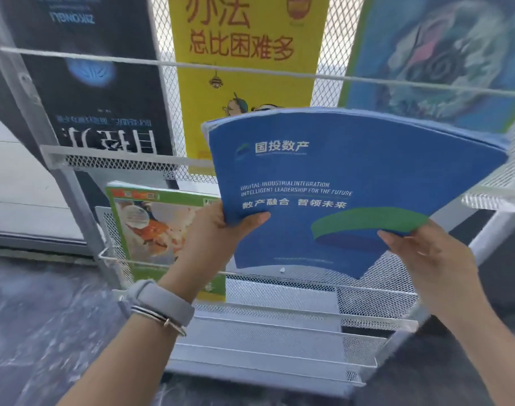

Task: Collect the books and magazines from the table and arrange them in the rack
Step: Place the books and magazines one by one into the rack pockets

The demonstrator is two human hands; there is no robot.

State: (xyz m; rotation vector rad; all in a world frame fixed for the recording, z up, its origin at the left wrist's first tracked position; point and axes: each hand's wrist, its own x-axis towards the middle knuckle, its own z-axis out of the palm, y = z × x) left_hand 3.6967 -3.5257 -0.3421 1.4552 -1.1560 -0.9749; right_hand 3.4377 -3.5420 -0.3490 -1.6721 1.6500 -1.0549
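Observation:
I hold a blue magazine [338, 177] with white lettering upright in front of the white mesh rack [279, 317]. My left hand [218, 238] grips its lower left edge, thumb on the cover. My right hand [426, 259] pinches its lower right corner. The magazine hangs over the rack's middle shelf, beside a green-bordered magazine [159, 230] that stands at that shelf's left end. On the upper shelf stand a black book [95, 83] turned upside down, a yellow book [244, 68] and a blue-green illustrated book [438, 57].
Thin white rails [250, 70] run across the front of each shelf. Lower mesh tiers [265, 347] step down toward me. The rack's grey side post [30, 98] rises at the left. Dark marbled floor [45, 317] lies around the base.

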